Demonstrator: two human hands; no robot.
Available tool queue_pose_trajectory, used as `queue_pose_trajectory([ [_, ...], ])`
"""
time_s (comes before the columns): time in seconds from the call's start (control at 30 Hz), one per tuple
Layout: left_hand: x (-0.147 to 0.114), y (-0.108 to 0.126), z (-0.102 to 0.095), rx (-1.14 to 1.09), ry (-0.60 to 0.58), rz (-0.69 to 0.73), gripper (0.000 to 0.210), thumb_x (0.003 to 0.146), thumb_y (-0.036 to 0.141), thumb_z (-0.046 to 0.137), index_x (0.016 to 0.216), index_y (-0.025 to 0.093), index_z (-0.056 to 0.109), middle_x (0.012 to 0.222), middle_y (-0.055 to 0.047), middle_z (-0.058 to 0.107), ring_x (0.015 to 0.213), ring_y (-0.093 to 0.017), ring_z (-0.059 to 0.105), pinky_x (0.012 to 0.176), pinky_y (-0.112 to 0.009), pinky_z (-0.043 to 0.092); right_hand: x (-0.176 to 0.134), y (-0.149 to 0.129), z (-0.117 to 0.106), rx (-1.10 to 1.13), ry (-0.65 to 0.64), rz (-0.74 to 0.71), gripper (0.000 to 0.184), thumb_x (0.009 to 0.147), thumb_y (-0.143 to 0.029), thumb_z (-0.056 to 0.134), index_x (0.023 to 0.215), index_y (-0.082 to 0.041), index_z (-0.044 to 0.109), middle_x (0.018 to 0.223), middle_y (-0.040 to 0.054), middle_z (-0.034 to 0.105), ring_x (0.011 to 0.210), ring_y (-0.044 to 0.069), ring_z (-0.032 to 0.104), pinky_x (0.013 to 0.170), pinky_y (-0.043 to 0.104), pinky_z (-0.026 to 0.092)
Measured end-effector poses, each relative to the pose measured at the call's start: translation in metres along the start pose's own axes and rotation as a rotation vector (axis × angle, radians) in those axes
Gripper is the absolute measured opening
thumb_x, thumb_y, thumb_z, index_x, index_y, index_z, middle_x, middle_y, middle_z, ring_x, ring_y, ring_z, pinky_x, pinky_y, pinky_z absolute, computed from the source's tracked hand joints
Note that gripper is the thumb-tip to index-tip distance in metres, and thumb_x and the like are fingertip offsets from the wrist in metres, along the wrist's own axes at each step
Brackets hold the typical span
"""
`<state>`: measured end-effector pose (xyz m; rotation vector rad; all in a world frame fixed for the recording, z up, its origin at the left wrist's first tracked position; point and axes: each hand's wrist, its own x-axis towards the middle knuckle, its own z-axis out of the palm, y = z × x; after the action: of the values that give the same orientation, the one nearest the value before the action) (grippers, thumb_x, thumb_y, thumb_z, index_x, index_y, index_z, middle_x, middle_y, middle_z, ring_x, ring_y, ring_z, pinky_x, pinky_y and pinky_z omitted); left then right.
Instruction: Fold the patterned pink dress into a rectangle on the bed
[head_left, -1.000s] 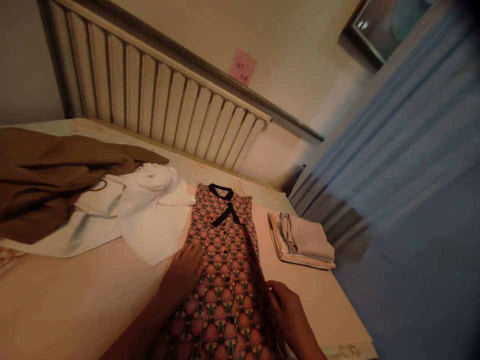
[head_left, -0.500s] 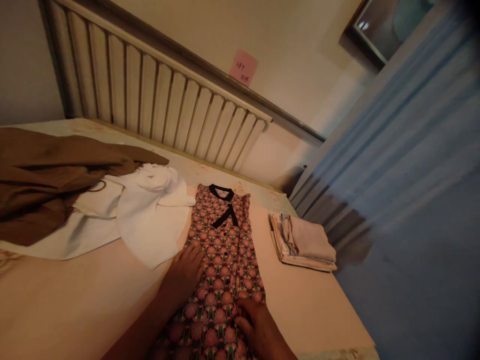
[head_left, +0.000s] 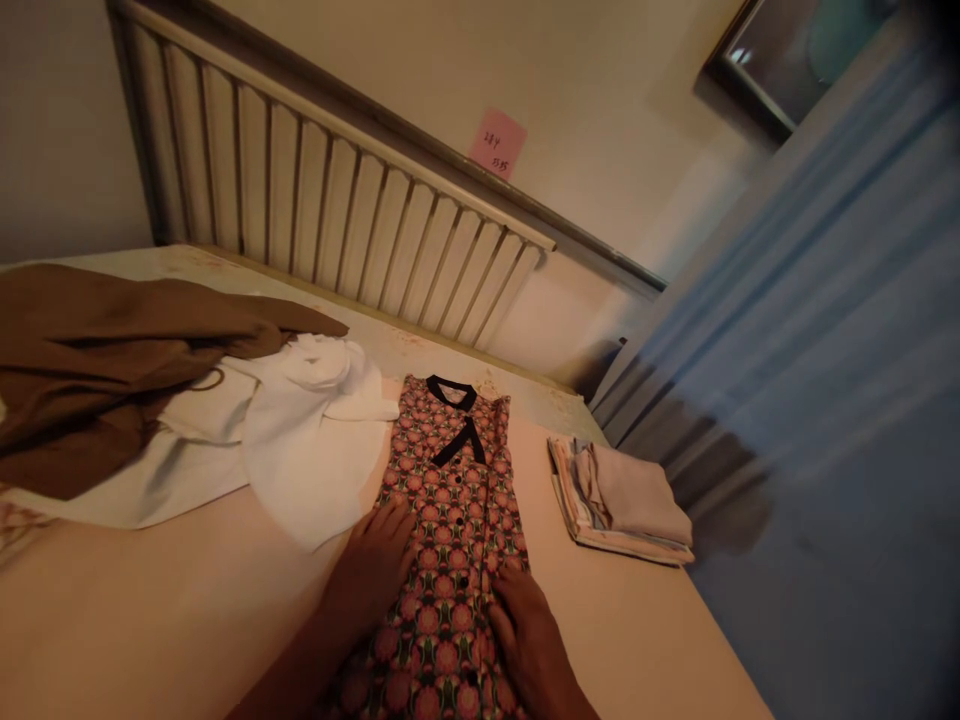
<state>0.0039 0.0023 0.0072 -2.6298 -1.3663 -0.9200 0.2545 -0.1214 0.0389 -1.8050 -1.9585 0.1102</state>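
Dim, warm orange-brown cast over the bed (head_left: 150, 610) and wall (head_left: 570, 90); light seems to fall from above left, source not visible; soft shadows under the folded stack (head_left: 622, 500); blue curtain (head_left: 825, 400) at right smeared and out of focus; wide-angle bending tilts the headboard (head_left: 337, 230); corners darken; fine grain, no glare

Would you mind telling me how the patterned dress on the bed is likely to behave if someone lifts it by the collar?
The patterned dress lies thin and flat under the left hand and right hand, so it would probably droop limply. It looks light, being thin fabric. Its folded-in sides would likely fall open.
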Motion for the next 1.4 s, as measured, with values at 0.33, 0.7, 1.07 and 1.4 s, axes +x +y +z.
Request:
queue_pose_trajectory([
  [0.33,-0.006,-0.007,0.009,0.043,0.004,0.029,0.040,0.094,0.031,0.045,0.131,0.024,0.057,0.140,-0.005,0.055,0.131,-0.022,0.046,0.109,-0.040,0.034,0.200,-0.006,0.000,-0.175,0.055,0.101,0.020,0.090,-0.021,0.045,0.097,-0.019,0.063,0.098,0.0063,0.068,0.094,0.018,0.061,0.084,0.026,0.045],
  [0.7,-0.005,-0.010,0.013,0.152,0.076,0.083,0.042,0.091,0.029,0.051,0.131,0.024,0.058,0.140,-0.005,0.056,0.130,-0.021,0.048,0.105,-0.037,0.037,0.267,0.034,0.045,-0.246,0.054,0.268,0.026,0.086,-0.016,0.048,0.100,-0.011,0.069,0.100,0.0192,0.069,0.095,0.026,0.064,0.083,0.033,0.046],
  [1.07,-0.004,-0.010,0.011,0.169,0.072,0.081,0.042,0.092,0.030,0.049,0.133,0.024,0.057,0.143,-0.004,0.054,0.131,-0.021,0.047,0.105,-0.037,0.038,0.268,0.005,0.050,-0.124,0.234,0.164,0.036,0.092,-0.019,0.035,0.107,-0.015,0.067,0.105,0.0103,0.068,0.097,0.021,0.060,0.087,0.029,0.042],
  [1.4,-0.005,-0.012,0.014,0.134,0.086,0.095,0.042,0.092,0.029,0.048,0.132,0.022,0.057,0.142,-0.006,0.054,0.130,-0.022,0.048,0.103,-0.037,0.039,0.266,0.020,0.051,-0.093,0.127,0.021,0.041,0.101,-0.032,0.029,0.091,-0.020,0.067,0.090,0.0054,0.068,0.086,0.017,0.060,0.080,0.027,0.043],
])
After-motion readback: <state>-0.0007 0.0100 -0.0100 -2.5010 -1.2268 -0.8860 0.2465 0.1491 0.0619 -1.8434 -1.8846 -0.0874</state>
